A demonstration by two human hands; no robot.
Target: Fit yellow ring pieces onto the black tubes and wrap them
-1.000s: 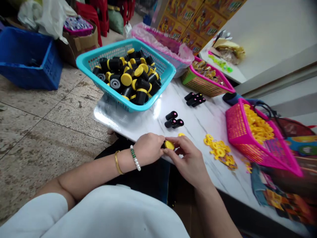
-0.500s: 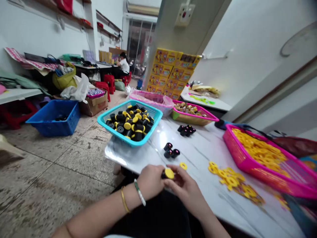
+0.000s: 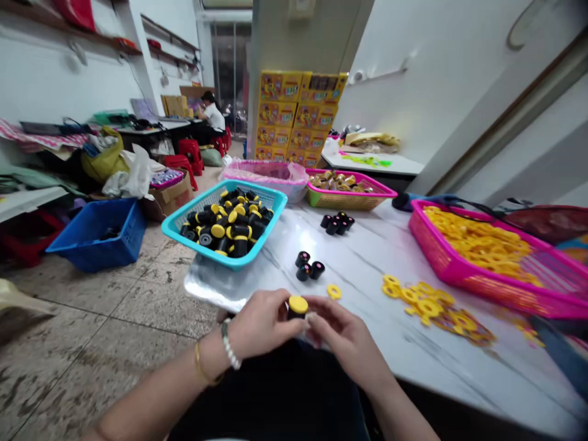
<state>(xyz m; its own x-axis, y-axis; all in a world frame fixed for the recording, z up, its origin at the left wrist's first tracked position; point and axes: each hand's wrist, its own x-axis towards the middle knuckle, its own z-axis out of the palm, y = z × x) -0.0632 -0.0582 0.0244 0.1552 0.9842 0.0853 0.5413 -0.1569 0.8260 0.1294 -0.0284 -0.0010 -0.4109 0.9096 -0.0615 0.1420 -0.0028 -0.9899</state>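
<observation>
My left hand [image 3: 261, 321] grips a small black cylinder with a yellow cap [image 3: 297, 306] at the table's near edge. My right hand [image 3: 342, 337] pinches the same piece from the right, fingers curled against it. Just beyond lie one loose yellow ring [image 3: 334, 291] and three black cylinders [image 3: 308, 268] standing on the white marble table [image 3: 367, 257]. A teal basket [image 3: 220, 257] full of capped black-and-yellow pieces sits to the left.
A pile of yellow rings [image 3: 425, 303] lies right of my hands, beside a pink basket [image 3: 441, 269] of more rings. More black cylinders [image 3: 337, 222] and a pink-rimmed basket [image 3: 351, 199] stand further back. A blue crate [image 3: 98, 242] is on the floor; a person [image 3: 210, 116] sits far back.
The head has tilted up, so the room's back came into view. Both hands stayed together on the capped piece, which now stands with its yellow cap up.
</observation>
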